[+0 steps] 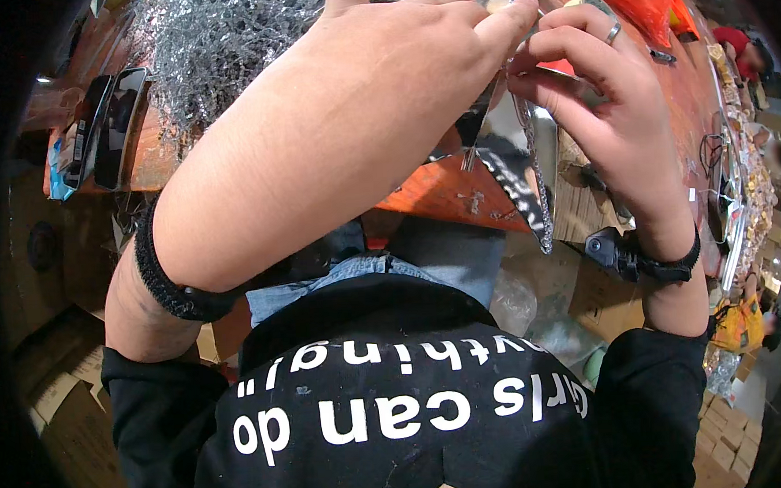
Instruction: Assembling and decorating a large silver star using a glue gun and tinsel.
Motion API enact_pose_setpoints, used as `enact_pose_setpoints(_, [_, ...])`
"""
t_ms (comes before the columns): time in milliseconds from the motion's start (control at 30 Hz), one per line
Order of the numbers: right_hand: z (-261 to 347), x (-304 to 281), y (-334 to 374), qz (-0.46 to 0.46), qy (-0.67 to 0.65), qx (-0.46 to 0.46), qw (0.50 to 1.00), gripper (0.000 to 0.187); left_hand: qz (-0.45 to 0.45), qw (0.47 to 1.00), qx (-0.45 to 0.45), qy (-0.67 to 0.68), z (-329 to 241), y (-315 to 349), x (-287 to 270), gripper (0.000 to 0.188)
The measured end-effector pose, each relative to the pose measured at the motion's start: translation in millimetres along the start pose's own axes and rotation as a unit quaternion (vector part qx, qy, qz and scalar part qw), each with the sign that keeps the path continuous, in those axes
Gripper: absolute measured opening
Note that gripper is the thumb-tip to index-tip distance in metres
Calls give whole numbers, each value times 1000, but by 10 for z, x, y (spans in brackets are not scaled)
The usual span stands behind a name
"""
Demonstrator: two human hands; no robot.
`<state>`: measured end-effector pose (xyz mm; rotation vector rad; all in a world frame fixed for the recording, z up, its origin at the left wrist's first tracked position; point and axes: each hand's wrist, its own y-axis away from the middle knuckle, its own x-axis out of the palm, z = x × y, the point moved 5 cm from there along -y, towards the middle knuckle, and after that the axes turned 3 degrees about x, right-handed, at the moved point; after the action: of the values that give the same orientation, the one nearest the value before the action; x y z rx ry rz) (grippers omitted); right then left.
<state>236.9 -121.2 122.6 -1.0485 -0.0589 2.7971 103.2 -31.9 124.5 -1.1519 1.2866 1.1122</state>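
Note:
A mirror-like piece (501, 132) with pointed ends hangs over the near table edge, its reflections breaking up its outline. A glittery silver strip (532, 148) runs along its side down to the lower tip. From the left, my left hand (437, 43) reaches across, closed at the piece's upper part; some of its fingers are hidden behind the hand. My right hand (607, 82), with a ring on one finger, pinches at the strip with thumb and fingertips. A few thin pale spikes show by the left fingertips. Behind the right fingers sits a greenish roll (592, 4), partly covered.
Shredded silver tinsel (222, 54) is heaped at the far left of the orange-red table (458, 192). Left of it lie black tray-like cases (119, 126). A red plastic bag (638, 1) is at the far right. Cardboard boxes (73, 428) stand below left; people work farther right.

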Motion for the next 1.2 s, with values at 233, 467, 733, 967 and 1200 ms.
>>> enact_pose_setpoints(233, [-1, 9, -32, -10, 6, -14, 1000, 24, 21, 999, 23, 15, 2, 13, -29, 68])
enact_pose_setpoints(467, [125, -105, 22, -79, 180, -54, 979, 17, -76, 997, 30, 1, 25, 51, 58, 68])
enact_pose_setpoints(733, [239, -21, 220, -90, 296, -141, 940, 33, 32, 995, 1, 90, 14, -5, -129, 72])
enact_pose_setpoints(967, [289, 60, 248, -128, 440, -251, 853, 33, -85, 996, 29, -8, 18, 46, 56, 71])
enact_pose_setpoints(1200, [318, -380, 168, -195, 268, -172, 928, 15, -128, 990, -56, 29, 5, 28, 87, 80])
